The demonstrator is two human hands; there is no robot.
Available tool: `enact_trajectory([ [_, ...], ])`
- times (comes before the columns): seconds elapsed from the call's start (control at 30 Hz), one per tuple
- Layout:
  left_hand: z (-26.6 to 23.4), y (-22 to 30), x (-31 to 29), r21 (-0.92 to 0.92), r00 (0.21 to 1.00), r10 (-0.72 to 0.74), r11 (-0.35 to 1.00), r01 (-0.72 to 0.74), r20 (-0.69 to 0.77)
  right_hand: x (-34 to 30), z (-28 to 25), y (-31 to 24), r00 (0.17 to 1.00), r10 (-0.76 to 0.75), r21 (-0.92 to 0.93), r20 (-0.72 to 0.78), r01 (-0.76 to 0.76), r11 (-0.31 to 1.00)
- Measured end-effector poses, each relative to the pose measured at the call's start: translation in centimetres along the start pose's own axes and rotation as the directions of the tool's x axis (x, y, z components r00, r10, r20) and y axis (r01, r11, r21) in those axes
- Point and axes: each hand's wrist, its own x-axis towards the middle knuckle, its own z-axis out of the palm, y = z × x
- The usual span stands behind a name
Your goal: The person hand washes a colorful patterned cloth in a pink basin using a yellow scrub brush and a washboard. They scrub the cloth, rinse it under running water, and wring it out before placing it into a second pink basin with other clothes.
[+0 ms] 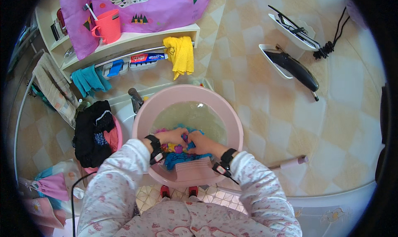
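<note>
"Where is the multicoloured cloth (182,159)?"

"Around the middle of the frame, bunched in the pink basin (237,133), partly in cloudy water (188,112). Its blue end lies against the ribbed board (194,169) at the basin's near side."

"And the hands?"

"Side by side, nearly meeting. The left hand (176,136) has its fingers curled on a fold; the right hand (200,142) pinches a blue-and-purple bunch beside it. I can't tell how hard either one squeezes."

"How would it handle?"

"Soft and limp, I'd judge, heavier for being soaked, and slippery if that water is soapy. Hardly fragile."

"Best hold?"

"Thick, gathered folds, one fistful per hand; a thin edge would probably slide out."
</note>
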Motion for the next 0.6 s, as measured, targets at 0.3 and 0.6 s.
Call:
enact_trajectory([
  [0.3, 4.5, -2.5, -1.0, 0.357, 0.93, 0.111, 0.934, 0.024, -0.352, 0.5, 1.9, 0.8, 0.995, -0.021, -0.017, -0.097, 0.019, 1.0],
  [0.6, 0.4, -1.2, 0.9, 0.005, 0.98, -0.146, 0.989, 0.148, -0.133, 1.9, -1.2, 0.5, 0.974, 0.19, -0.112, 0.126, -0.177, 0.978],
])
